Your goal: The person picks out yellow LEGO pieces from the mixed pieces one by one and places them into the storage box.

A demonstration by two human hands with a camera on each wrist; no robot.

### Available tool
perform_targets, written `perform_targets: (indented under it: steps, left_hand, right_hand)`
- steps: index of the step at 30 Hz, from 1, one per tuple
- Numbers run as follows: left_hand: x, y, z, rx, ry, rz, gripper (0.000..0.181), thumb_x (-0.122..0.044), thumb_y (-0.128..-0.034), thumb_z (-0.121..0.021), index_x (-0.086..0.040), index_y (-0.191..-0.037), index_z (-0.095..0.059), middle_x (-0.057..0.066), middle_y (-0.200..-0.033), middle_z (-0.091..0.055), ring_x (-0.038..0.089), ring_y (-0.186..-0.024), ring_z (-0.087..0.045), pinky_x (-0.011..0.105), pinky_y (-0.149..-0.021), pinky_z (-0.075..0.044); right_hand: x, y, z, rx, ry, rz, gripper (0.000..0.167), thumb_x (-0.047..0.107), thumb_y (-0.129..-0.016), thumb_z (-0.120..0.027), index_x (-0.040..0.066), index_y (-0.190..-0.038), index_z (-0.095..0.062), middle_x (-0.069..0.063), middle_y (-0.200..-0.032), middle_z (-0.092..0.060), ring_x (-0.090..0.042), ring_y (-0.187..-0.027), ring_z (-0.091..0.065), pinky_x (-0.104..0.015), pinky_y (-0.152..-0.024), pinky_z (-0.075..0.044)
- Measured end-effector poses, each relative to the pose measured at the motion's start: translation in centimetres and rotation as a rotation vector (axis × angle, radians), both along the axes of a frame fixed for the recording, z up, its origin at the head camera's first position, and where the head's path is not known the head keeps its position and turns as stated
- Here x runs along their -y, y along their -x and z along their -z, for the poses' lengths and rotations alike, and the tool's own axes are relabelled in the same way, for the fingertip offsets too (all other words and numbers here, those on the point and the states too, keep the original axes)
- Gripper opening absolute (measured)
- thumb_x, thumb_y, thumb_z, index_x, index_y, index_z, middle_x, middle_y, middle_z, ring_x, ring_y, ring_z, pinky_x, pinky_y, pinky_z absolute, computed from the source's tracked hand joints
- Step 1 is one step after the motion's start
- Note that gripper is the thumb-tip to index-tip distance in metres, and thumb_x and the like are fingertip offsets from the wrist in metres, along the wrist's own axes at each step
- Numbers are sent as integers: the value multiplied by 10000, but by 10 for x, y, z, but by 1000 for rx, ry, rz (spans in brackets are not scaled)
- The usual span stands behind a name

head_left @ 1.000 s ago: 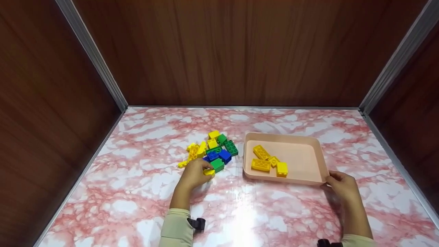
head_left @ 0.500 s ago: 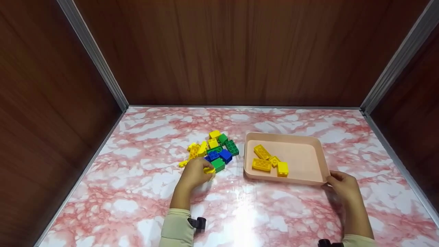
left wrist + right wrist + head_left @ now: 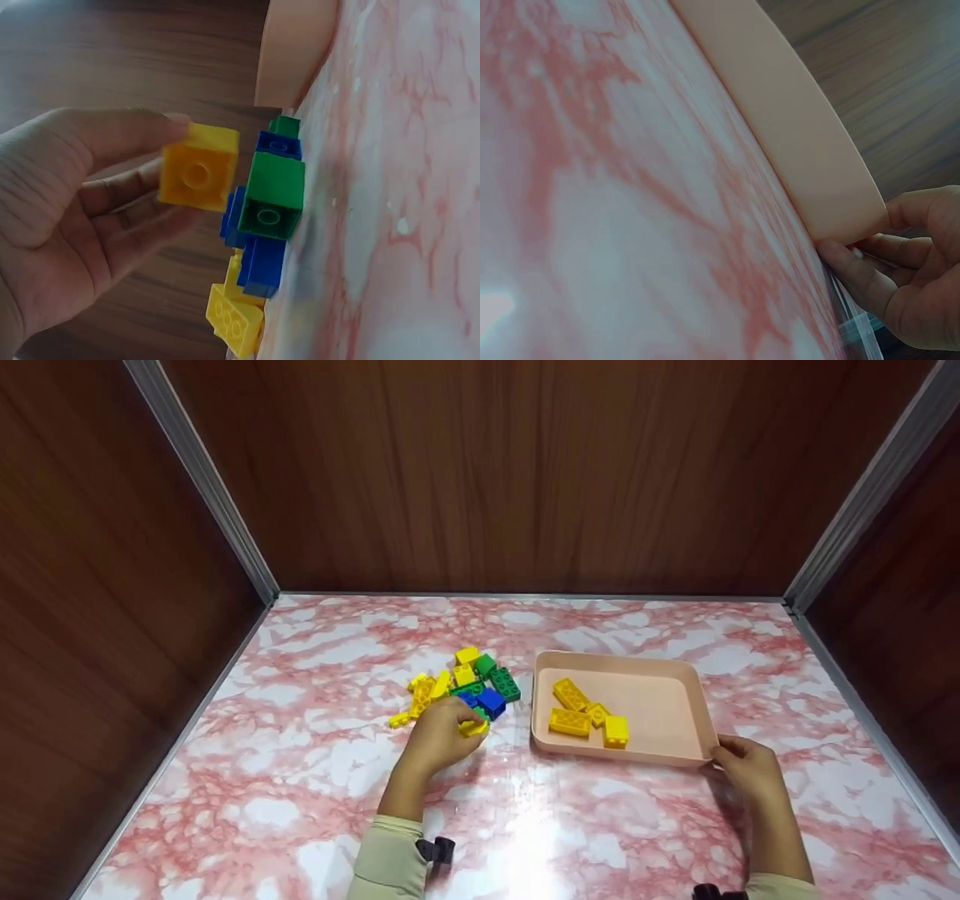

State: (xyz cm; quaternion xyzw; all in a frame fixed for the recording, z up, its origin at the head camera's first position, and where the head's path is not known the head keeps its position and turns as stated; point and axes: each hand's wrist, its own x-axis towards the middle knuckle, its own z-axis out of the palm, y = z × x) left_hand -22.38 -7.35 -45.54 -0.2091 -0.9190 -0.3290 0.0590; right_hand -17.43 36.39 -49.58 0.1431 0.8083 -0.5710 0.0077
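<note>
My left hand (image 3: 442, 741) pinches a yellow building block (image 3: 199, 165) between thumb and fingers. In the left wrist view the block's hollow underside faces the camera, raised off the table. Just beyond it lies a loose pile of blocks, with a green block (image 3: 271, 193), a blue block (image 3: 492, 702) and several yellow ones (image 3: 422, 694). My right hand (image 3: 752, 769) grips the near right corner of a peach tray (image 3: 660, 754), thumb low at the corner. Inside the tray, toward its left side, lie several yellow blocks (image 3: 570, 722).
The tray stands right of the pile with a narrow gap between. Pink-and-white marbled tabletop (image 3: 300, 780) spreads around both. Dark wood-grain panels (image 3: 525, 472) with grey metal edging enclose the back and sides.
My left hand has lifted the yellow block and shifted slightly right, now covering most of the near green block. The right hand and tray have stayed in place.
</note>
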Motion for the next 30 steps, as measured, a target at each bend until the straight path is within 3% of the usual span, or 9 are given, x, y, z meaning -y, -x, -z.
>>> perform_targets:
  steps: [4, 10, 18, 25, 30]
  left_hand:
    - [-5, 4, -5, -41, -6, 26, 158, -177, -812, -780, -70, -928, -775, 33, -951, -671, 187, -870, -598, 361, -840, -517]
    - [-12, 10, -13, -33, -3, 46, 186, -195, -807, -788, -79, -952, -779, 9, -958, -665, 164, -872, -598, 325, -838, -517]
    - [-21, 21, -17, -143, 9, 118, 184, -197, -801, -785, -66, -929, -776, 35, -925, -665, 182, -835, -600, 324, -771, -519]
    - [-45, 34, -19, -216, 57, 212, 196, -208, -812, -774, -77, -958, -772, 36, -941, -671, 178, -873, -623, 296, -802, -521]
    - [-62, 45, -21, -199, 122, 249, 195, -213, -819, -767, -98, -976, -772, 10, -934, -677, 146, -840, -605, 259, -759, -503]
  right_hand:
    - [-1, 0, 0, 13, -10, 6, 504, 86, -982, -470, -215, -1368, -353, -388, -1326, -442, -89, -918, -606, -264, -770, -553]
    - [0, 0, 0, 12, 14, 6, 503, 78, -978, -474, -212, -1371, -353, -372, -1309, -464, -58, -878, -604, -265, -767, -553]
    - [-1, 0, 1, -5, -60, -3, 490, 109, -979, -491, -200, -1349, -407, -347, -1298, -501, -49, -906, -579, -192, -764, -520]
    - [-2, 0, 1, -2, -98, 0, 493, 119, -975, -497, -195, -1347, -418, -340, -1283, -522, -7, -873, -561, -170, -748, -501]
    - [-2, 1, 1, 0, -105, -5, 491, 117, -971, -495, -195, -1343, -421, -341, -1282, -523, -5, -873, -560, -172, -748, -502]
